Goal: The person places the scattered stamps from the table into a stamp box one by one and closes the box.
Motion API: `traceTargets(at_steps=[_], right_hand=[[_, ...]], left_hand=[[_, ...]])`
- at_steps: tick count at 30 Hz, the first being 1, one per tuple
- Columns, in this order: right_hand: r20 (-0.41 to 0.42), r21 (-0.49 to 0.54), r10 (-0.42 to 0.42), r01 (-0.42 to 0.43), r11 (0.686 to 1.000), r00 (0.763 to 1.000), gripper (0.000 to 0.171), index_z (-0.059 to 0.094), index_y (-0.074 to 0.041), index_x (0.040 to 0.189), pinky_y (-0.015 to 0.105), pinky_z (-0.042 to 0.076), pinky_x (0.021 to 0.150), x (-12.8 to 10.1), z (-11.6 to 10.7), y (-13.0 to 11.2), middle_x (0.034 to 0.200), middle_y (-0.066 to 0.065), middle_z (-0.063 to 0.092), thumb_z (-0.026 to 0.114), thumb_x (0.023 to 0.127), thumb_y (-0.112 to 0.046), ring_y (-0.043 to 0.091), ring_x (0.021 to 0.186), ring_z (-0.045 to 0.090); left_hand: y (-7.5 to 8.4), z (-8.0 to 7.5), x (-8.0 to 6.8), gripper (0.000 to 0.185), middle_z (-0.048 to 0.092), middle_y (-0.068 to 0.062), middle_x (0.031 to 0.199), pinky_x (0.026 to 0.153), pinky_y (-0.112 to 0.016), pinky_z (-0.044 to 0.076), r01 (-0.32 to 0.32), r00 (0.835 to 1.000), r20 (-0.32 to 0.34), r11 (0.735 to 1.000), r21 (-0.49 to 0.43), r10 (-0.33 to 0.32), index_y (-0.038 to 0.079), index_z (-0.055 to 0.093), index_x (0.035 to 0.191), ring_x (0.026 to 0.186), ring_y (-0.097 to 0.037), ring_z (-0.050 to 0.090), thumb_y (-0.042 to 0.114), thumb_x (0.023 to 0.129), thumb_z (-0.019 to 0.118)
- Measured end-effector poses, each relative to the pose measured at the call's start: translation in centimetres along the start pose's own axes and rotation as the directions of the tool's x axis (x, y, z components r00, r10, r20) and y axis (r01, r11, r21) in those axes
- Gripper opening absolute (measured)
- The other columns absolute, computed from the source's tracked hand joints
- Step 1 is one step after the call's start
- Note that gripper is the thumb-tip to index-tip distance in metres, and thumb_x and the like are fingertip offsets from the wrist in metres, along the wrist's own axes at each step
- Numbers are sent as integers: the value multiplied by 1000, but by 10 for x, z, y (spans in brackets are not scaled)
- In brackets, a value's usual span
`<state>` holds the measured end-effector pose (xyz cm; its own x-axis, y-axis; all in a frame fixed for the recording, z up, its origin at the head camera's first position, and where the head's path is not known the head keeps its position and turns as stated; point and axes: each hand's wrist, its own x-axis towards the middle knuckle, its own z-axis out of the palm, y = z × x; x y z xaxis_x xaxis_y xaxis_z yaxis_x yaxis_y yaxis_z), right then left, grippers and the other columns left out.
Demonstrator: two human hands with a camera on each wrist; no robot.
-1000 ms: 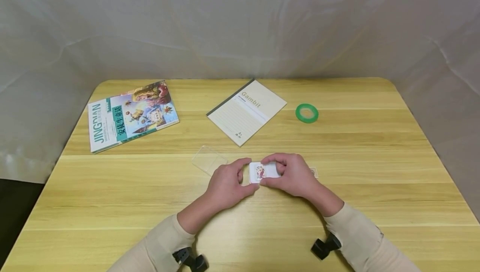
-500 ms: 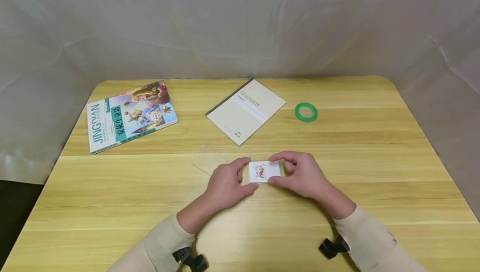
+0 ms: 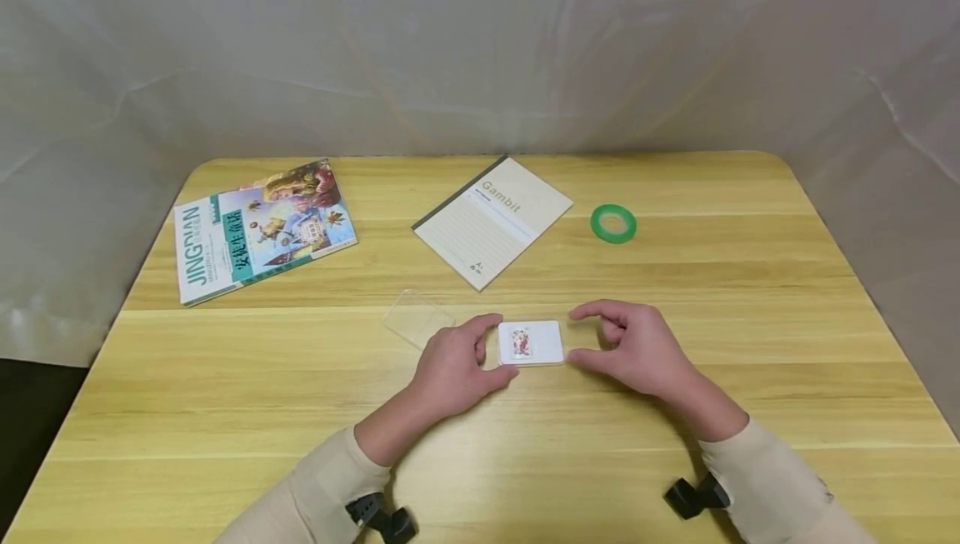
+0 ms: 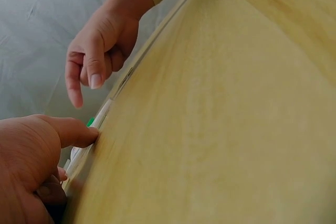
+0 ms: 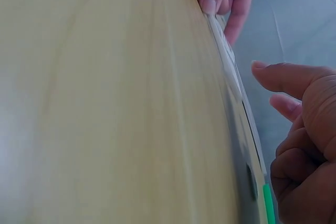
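Observation:
In the head view a white rectangular card [image 3: 544, 342] lies in a shallow clear plastic tray. A small stamp-like picture [image 3: 521, 342] with red figures sits on its left half. My left hand [image 3: 456, 367] grips the left end between thumb and index finger. Just off the right end is my right hand [image 3: 637, 352], thumb and index finger spread apart, holding nothing. The right wrist view shows that hand [image 5: 310, 114] raised beside the card, its lower fingers curled. A clear plastic cover [image 3: 412, 316] lies behind the left hand, partly hidden by it.
At the back left of the wooden table [image 3: 480, 477] lies a picture book [image 3: 270, 232]. A cream notebook [image 3: 492, 223] lies at the back middle, with a roll of green tape [image 3: 627, 224] to its right. A grey sheet [image 3: 465, 52] hangs behind the table.
My right hand has let go of the card's right end and drawn away to the right, uncovering the whole card. My left hand stays in place.

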<state>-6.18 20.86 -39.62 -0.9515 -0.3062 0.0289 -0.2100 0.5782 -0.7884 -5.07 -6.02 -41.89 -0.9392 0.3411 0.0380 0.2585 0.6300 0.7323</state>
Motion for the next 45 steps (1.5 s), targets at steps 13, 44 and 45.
traceTargets(at_steps=[13,44,45], right_hand=[[-14,-41,41,-41,998,999,42,72,-11,109,24,39,67,-17,-25,20,62,-9,24,91,74,-26,8,56,27],[13,-135,42,-40,990,999,24,72,-14,98,24,43,69,-25,-38,44,60,-12,24,86,82,-25,5,55,26],[14,-136,42,-39,990,999,24,72,-14,98,24,43,69,-25,-38,44,60,-12,24,86,82,-25,5,55,26]], left_hand=[[-1,1,-1,63,41,13,60,50,-25,33,-15,1000,-10,1000,-9,15,3,64,128,54,-4,37,28,76,88],[-1,1,0,62,43,10,60,50,-26,33,-4,1000,-7,1000,1,4,4,64,128,53,-5,37,28,76,88],[-1,1,-1,62,43,10,60,50,-26,33,-5,1000,-7,1000,1,5,4,64,128,53,-5,37,27,76,88]])
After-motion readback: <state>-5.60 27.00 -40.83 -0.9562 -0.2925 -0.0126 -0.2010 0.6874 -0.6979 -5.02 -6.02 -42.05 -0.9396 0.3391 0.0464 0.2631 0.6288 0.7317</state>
